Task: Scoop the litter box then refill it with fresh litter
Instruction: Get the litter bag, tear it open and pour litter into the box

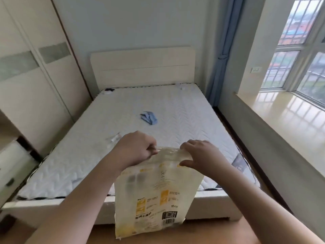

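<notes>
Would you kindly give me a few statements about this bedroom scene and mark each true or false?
1. Both hands, left hand and right hand, grip the top edge of the litter bag. True.
2. The bag lies flat on the mattress. False: it hangs upright in front of the bed's foot.
3. A blue cloth lies on the mattress. True.
4. The window is on the person's left. False: the window is on the right.

Single head-worn wide-angle view, looking forward and down from the foot of a bed (140,120), both hands close at lower centre, wardrobe (26,76) at left, window (299,59) at upper right
</notes>
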The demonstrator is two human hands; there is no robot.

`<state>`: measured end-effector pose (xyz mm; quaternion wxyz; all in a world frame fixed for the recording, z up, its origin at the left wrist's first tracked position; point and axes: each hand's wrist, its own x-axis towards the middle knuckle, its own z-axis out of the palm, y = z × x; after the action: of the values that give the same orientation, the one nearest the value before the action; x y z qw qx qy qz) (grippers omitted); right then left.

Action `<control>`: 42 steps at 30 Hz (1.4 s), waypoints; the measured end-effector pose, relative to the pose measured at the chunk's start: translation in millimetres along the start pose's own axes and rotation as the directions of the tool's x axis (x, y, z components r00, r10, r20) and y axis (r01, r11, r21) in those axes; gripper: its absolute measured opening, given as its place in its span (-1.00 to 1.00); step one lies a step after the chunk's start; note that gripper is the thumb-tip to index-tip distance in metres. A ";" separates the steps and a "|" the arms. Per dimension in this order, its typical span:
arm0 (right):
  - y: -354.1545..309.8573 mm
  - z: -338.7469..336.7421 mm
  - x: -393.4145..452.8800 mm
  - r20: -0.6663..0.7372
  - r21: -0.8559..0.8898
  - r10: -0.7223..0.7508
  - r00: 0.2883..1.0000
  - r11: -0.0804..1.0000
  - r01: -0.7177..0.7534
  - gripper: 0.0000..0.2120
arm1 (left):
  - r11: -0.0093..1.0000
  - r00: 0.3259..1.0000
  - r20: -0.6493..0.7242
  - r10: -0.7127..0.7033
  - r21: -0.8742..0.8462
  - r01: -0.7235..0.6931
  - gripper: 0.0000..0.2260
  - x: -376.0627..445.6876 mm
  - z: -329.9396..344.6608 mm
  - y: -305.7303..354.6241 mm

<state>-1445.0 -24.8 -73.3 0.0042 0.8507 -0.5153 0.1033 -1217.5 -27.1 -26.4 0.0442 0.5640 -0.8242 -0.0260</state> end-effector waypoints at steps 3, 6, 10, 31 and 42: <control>-46.7 6.5 30.2 0.053 -0.031 -0.059 0.997 0.998 0.061 -0.79 | 0.998 0.998 -0.010 -0.069 0.011 0.069 -0.84 -37.2 -6.8 -41.1; -101.5 14.5 59.3 0.059 -0.056 -0.140 0.988 0.988 0.144 -0.84 | 0.992 0.992 -0.033 -0.121 0.033 0.122 -0.78 -79.0 -9.6 -86.9; -187.7 29.4 95.1 0.062 -0.066 -0.266 0.962 0.961 0.269 -0.81 | 0.966 0.966 0.005 -0.259 -0.002 0.259 -0.74 -142.5 -14.6 -160.7; -525.8 91.5 228.3 0.107 -0.055 -0.654 0.748 0.748 0.662 -0.77 | 0.761 0.762 -0.199 -0.616 0.100 0.641 -0.89 -371.3 -20.5 -415.4; -608.9 127.9 345.5 0.187 -0.002 -0.807 0.560 0.570 0.822 -0.75 | 0.589 0.591 -0.101 -0.800 0.051 0.806 -0.84 -373.0 -16.8 -515.2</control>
<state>-734.0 -56.4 -75.9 0.0464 0.9967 -0.0669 -0.0043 -603.8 133.9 -73.7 0.0299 0.8768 -0.4797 0.0136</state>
